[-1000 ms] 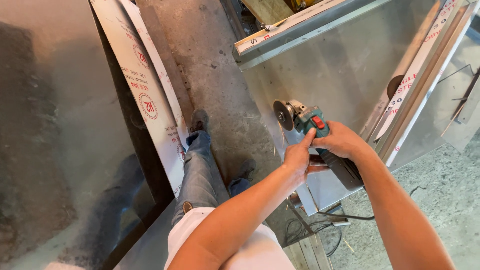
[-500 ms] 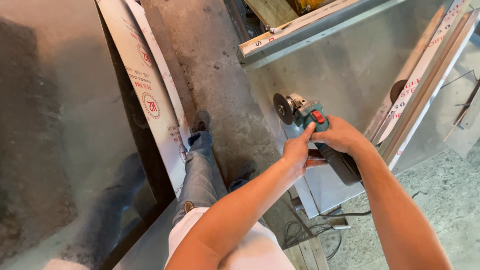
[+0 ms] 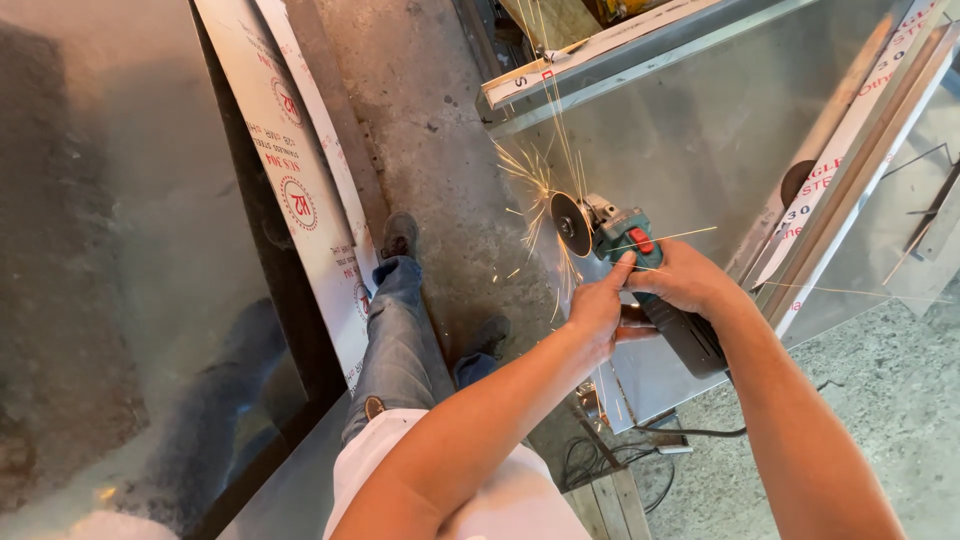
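Change: half a second ago the disc spun clear of the metal with no sparks; now sparks spray up and out from the disc, so it has met the edge of the steel sheet
Meaning: judged from the spark fan, cutting or grinding along the sheet's left edge has begun, and the tool has shifted slightly up and left against that edge
Tool: a green-bodied angle grinder with a red switch, held over the lower left part of the sheet, disc on edge and pointing away from the person
Left hand: the left hand wraps the grinder body from below, grip pressed together around it, index finger stretched forward along the housing
Right hand: the right hand clamps the rear handle from above, grip pressed together on it
Sheet: large, shiny, tilted, with a metal strip across its top and angled bars down its right side
Around: white film-covered panels lean at the left beside a big reflective sheet; concrete floor between
In the way: the person's jeans-clad leg and shoe stand just beside the spark path; the black power cord trails below the tool, near a coil of cable on the floor
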